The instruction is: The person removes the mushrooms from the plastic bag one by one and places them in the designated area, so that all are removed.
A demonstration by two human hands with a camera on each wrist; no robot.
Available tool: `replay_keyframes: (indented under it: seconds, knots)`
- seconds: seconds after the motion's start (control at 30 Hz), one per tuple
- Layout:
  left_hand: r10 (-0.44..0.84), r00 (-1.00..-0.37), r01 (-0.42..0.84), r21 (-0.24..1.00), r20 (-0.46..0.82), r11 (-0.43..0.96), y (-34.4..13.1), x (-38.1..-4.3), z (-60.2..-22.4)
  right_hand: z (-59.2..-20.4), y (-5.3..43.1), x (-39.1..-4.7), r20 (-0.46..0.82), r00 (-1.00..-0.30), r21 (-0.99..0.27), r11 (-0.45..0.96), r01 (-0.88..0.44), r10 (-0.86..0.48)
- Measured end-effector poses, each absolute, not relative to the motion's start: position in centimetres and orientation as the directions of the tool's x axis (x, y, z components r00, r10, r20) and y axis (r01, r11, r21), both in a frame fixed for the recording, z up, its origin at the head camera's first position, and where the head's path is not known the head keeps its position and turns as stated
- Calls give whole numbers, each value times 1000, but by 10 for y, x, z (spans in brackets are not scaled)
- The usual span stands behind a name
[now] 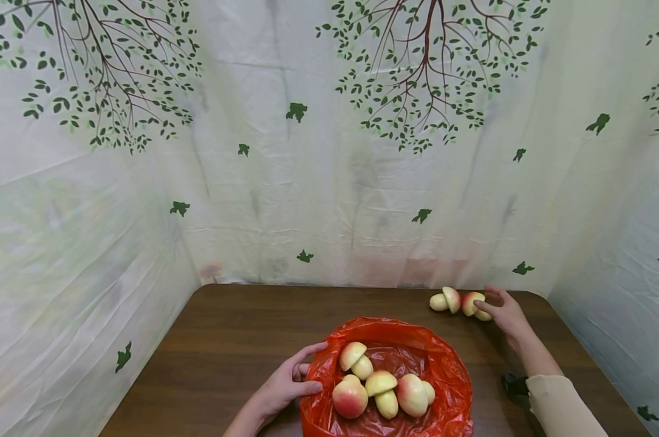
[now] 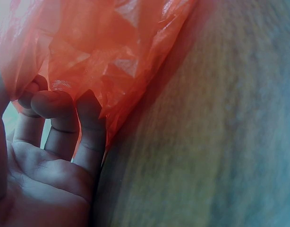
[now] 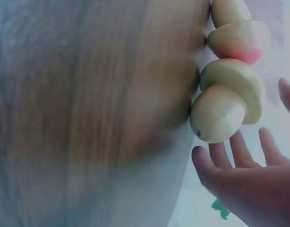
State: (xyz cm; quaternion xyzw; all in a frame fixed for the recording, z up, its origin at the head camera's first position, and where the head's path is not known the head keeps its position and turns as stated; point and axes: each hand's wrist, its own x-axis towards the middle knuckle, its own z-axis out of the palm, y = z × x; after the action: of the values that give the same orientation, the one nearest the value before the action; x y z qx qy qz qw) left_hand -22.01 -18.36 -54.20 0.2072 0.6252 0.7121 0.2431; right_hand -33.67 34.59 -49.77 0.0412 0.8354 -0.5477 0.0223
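Note:
A red plastic bag [image 1: 456, 370] stands with its mouth wide on the table. Inside lie several toy mushrooms with yellow-and-pink caps, among them one mushroom [image 1: 381, 388] in the middle. My left hand [image 1: 285, 385] grips the bag's left rim, fingers curled against the thin plastic [image 2: 102, 52]. Far back on the right, two more mushrooms lie side by side: a left one [image 1: 445, 300] and a right one [image 1: 473, 302]. At the right one my right hand [image 1: 504, 312] reaches in with fingers spread, fingertips close by its pale stem [image 3: 218, 113] in the right wrist view.
The brown wooden table [image 1: 242, 328] ends just behind the two far mushrooms. Pale curtains [image 1: 329, 182] with printed leaves hang behind and at both sides. A black object [image 1: 514, 385] shows beside the right sleeve [image 1: 561, 406].

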Motion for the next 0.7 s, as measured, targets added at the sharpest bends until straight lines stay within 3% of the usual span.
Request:
replay_keyframes:
  seconds: [0.7]
  knots:
    - [603,-797,-105,991,-31,-88,-184,-222,-545,-454,327,-317,48,-998,-901,429,-63,-45]
